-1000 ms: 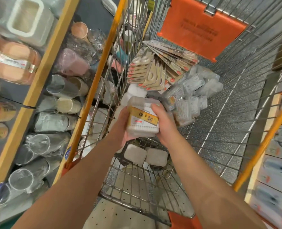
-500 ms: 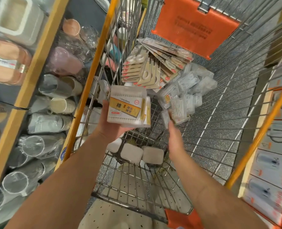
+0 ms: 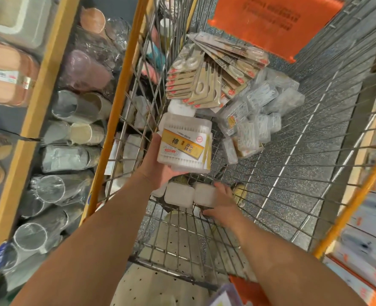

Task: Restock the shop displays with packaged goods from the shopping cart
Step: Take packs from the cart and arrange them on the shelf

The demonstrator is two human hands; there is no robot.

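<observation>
The left hand (image 3: 158, 166) is raised inside the shopping cart (image 3: 293, 151), its palm under a clear box of cotton swabs (image 3: 186, 144) with a yellow label — the thumb lies along the box's left edge and the fingers curl up behind it, so the box is gripped firmly. A second box seems stacked behind it, edge showing on the right side. The right hand (image 3: 223, 200) is lower, near the cart's close end, with its fingers wrapped round a white box (image 3: 205, 193) that lies on the wire floor; another white box (image 3: 179, 194) sits just beside it to the left, touching it.

Further in, a fan of flat carded packs (image 3: 206, 71) leans against the cart's left wall, and a heap of small clear boxes (image 3: 255, 113) lies just to the right of them. An orange flap (image 3: 270, 21) hangs at the far end of the cart.

Outside the cart on the left, a shelf with a yellow edge (image 3: 41, 102) holds wrapped cups (image 3: 72, 133) lying on their sides — some clear, some beige or pink.
</observation>
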